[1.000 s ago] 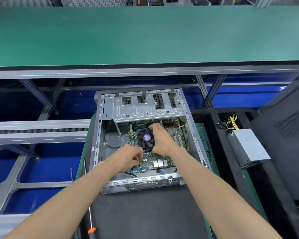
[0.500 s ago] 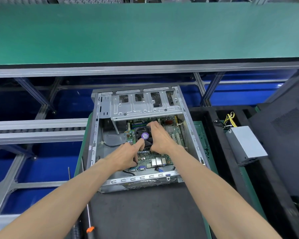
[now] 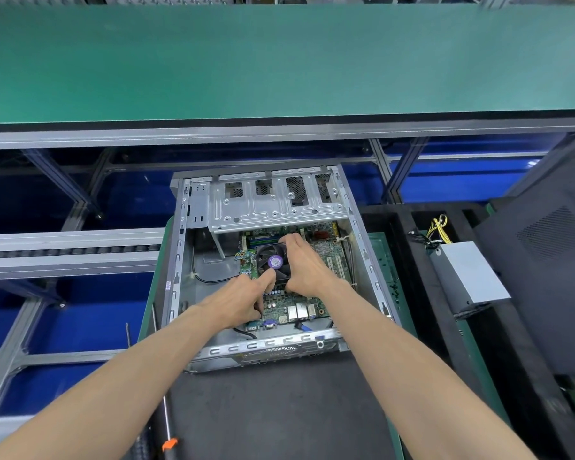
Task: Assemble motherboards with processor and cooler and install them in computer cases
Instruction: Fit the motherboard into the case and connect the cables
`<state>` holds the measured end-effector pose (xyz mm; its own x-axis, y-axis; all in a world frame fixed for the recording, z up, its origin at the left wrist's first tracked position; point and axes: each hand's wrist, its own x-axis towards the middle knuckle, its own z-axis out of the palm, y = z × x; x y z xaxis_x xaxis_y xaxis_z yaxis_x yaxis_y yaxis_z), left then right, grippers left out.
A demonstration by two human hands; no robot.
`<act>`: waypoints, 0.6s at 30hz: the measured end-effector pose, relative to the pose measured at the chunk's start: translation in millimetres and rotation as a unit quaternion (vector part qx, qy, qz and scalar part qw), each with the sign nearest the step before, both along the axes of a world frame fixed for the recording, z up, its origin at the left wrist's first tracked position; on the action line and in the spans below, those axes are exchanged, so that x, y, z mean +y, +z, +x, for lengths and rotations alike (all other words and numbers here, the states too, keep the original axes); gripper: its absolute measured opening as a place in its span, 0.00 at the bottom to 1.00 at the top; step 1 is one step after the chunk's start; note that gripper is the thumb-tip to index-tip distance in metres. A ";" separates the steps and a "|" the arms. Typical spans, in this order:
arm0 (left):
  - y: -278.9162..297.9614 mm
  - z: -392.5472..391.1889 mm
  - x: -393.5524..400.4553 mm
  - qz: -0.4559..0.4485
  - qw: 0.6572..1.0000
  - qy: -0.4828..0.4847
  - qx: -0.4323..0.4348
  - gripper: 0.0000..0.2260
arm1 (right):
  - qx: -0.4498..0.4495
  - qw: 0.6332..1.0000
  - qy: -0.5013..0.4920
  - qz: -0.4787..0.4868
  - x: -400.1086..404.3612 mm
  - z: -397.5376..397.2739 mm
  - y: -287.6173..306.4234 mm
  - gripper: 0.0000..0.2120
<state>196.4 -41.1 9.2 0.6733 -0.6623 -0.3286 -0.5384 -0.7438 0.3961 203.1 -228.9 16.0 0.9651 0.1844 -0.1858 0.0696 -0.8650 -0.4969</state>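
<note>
Head view: right hand [image 3: 307, 267] grips ribbed black cooler [image 3: 273, 262]; left hand [image 3: 238, 302] pinches it.

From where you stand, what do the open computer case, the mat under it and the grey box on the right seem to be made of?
Computer case: looks like bare sheet metal, dull silver, with stamped slots and folded edges.
Mat: dark grey and matte, with no shine; probably rubber or foam, but the view leaves that open.
Grey box: likely painted or coated sheet metal, smooth light grey with crisp flat sides; yellow and black wires come out of its far end.

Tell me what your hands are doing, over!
Right hand grips cooler. Left hand on motherboard, thumb touching cooler. Board inside case. Nothing blocking.
</note>
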 end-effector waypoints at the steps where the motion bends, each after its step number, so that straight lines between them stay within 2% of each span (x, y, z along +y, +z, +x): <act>1: -0.3 0.2 -0.1 0.001 1.000 -0.002 0.000 0.26 | 0.000 1.000 0.001 -0.001 -0.2 0.2 -0.1 0.38; 7: 0.8 -1.0 -0.9 0.013 1.000 -0.010 -0.004 0.26 | 0.000 1.000 0.001 -0.003 0.0 0.2 -1.3 0.38; 12: 1.5 -2.2 -2.2 0.043 0.998 -0.016 -0.050 0.27 | 0.000 1.000 0.001 -0.005 0.1 0.0 -1.2 0.37; 18: 1.7 0.4 -5.7 0.051 0.998 -0.018 -0.041 0.21 | 0.000 1.000 -0.001 -0.002 0.7 -0.3 -0.2 0.37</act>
